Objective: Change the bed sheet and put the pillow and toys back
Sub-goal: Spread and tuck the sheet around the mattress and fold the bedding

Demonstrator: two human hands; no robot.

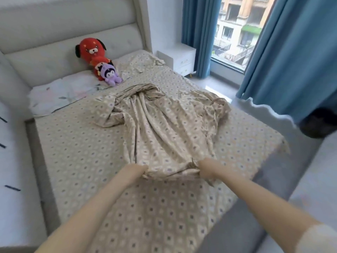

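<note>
From the head view, a loose sheet lies bunched in long folds along the middle of the bed. Its near edge is gathered between the two hands. The left hand has a closed grip on the left end of this edge, with the fingers curled into the cloth. The right hand holds the right end in the same way. Under the loose sheet, a flat sheet with the same pattern covers the mattress up to the headboard, with some wrinkles at the far right corner.

The pillow lies at the head of the bed, on the left side. The red toy leans on the headboard just beside it, and the purple toy sits in front of the red one, touching it.

I judge the task to be at an early or middle stage. Since both cloths look alike, I cannot tell which one is the old sheet. The change of sheet is not finished, and the pillow and toys sit on the flat sheet, so they will probably need to be lifted off and put back again.
</note>
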